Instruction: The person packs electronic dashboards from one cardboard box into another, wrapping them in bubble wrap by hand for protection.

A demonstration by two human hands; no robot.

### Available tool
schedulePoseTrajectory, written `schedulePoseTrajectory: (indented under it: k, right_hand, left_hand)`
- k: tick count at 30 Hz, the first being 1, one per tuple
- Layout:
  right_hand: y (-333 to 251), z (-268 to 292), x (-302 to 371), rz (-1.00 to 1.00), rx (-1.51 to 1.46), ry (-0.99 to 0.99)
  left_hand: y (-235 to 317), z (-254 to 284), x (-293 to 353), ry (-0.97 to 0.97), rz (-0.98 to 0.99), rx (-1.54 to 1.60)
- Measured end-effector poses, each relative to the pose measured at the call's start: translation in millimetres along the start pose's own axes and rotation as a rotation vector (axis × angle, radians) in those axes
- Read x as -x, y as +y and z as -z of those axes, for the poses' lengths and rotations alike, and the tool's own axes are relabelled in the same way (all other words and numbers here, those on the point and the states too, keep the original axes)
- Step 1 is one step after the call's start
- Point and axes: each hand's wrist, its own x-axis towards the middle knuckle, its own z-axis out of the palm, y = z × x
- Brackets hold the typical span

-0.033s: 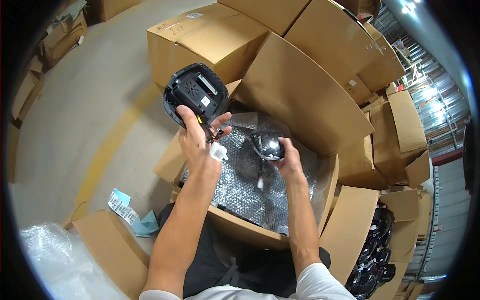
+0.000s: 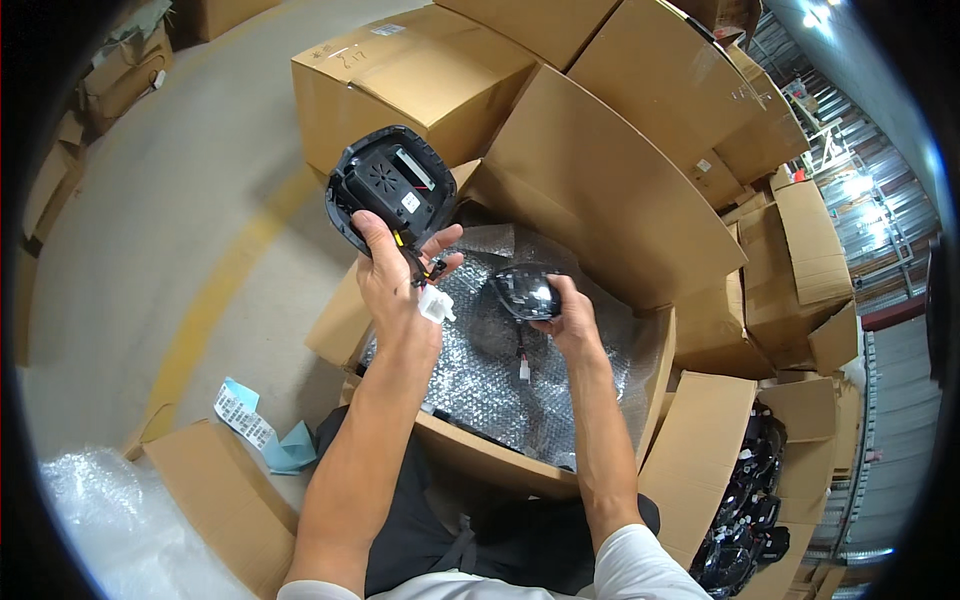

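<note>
My left hand (image 2: 385, 255) is closed on the lower edge of a black plastic housing (image 2: 395, 185), thumb on its inner side and some fingers spread. The housing shows a ring of vent slots, a small white label and short wires ending in a white connector (image 2: 435, 304) at my wrist. In my right hand (image 2: 572, 312) is a smaller rounded glossy black unit (image 2: 527, 292). Its dark cable hangs down to a white plug (image 2: 524, 370). Both are held above an open cardboard box (image 2: 540, 478) lined with bubble wrap (image 2: 490, 395); what lies underneath is hidden.
A raised box flap (image 2: 600, 180) stands beyond my hands. A closed carton (image 2: 400, 75) sits far left of it, with more stacked behind. To the right, an open carton (image 2: 700, 465) holds several black parts (image 2: 745, 510). Plastic film (image 2: 120, 520) and a blue-and-white paper (image 2: 255, 420) lie left.
The glossy black unit has tilted and shifted slightly left in my right hand, its plug swinging a little. My left hand and the housing are nearly unmoved.
</note>
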Motion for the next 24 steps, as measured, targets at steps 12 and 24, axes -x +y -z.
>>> schedulePoseTrajectory:
  k: [12,24]
  right_hand:
    - [13.6,-89.4,-76.5,0.017,-0.321,-0.053]
    - [12.4,-104.9,-94.0,0.127,0.055,0.232]
  left_hand:
    - [18.9,18.8,-2.1,0.026,-0.005,0.059]
    - [26.7,11.8,4.2,-0.009,0.091,0.009]
